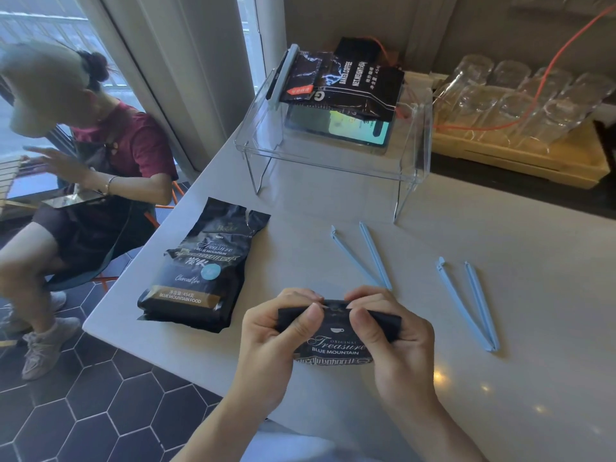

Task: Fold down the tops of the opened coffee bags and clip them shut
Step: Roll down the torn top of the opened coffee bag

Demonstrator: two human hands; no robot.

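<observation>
A black coffee bag (336, 345) stands at the near edge of the white table (433, 411). My left hand (276, 341) and my right hand (393, 341) both pinch its top, which is rolled over into a fold. A second black coffee bag (203, 271) lies flat to the left with its torn top open. Two open light-blue clips lie on the table, one (366, 255) just beyond my hands and the other (470, 301) to the right. A third coffee bag (346, 83) with a clip on its end rests on a clear stand.
The clear acrylic stand (333, 161) sits at the back of the table with a lit screen (353, 128) under the bag. A wooden tray (516, 158) of upturned glasses stands at the right. A person (100, 181) sits beside the table's left edge.
</observation>
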